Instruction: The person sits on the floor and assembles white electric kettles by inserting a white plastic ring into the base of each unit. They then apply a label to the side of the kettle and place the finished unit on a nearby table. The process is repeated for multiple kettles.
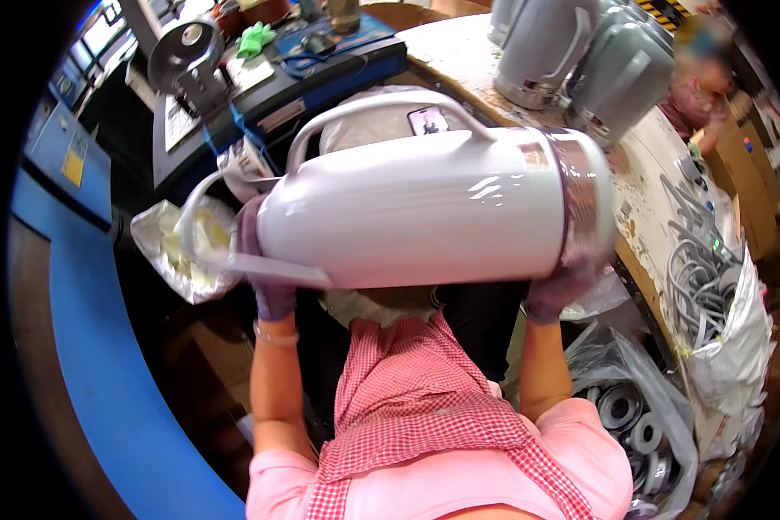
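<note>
I hold a large white kettle body (407, 208) sideways, close to the camera, with its handle arching along the top. My left hand (264, 286), in a purple glove, grips the left end near the spout lip. My right hand (556, 290), also gloved in purple, supports the right end by the silvery band. Both forearms rise from the lower edge over a pink top and a red checked apron.
Several grey kettle bodies (581, 61) stand on a worn workbench (459, 61) at the back. A bag of grey cords (698, 277) and a bag of grey rings (624, 416) lie at right. A blue machine (260, 78) and a foil-lined tray (178, 251) sit at left. Another person (698, 95) is at far right.
</note>
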Tool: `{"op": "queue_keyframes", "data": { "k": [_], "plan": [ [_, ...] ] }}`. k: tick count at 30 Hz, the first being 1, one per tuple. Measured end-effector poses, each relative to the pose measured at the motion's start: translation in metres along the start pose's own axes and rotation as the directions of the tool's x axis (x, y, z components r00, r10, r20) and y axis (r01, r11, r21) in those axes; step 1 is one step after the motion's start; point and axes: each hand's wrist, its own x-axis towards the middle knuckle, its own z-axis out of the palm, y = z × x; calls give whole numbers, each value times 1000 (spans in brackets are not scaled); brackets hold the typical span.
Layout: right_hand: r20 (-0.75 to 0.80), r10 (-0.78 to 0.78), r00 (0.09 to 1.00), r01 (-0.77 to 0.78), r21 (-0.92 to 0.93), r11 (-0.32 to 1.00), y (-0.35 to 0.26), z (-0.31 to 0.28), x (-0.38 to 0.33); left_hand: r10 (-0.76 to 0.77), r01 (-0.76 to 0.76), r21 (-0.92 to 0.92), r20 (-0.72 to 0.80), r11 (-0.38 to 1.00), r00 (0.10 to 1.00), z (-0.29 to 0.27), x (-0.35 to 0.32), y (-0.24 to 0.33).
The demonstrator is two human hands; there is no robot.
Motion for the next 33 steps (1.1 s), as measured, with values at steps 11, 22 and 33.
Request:
{"op": "queue_keyframes", "data": {
  "k": [11, 22, 33],
  "plan": [
    [801, -160, 577, -25, 213, 977, 2, 58, 23, 718, -714, 76, -72, 696, 693, -45, 19, 69],
    [450, 196, 871, -478, 689, 544, -46, 11, -41, 154, -117, 155, -250, 981, 956, -56, -31, 47],
    [702, -206, 682, -337, 551, 763, -46, 12, -1, 236, -274, -164, -219, 948, 947, -57, -15, 97]
  ]
}}
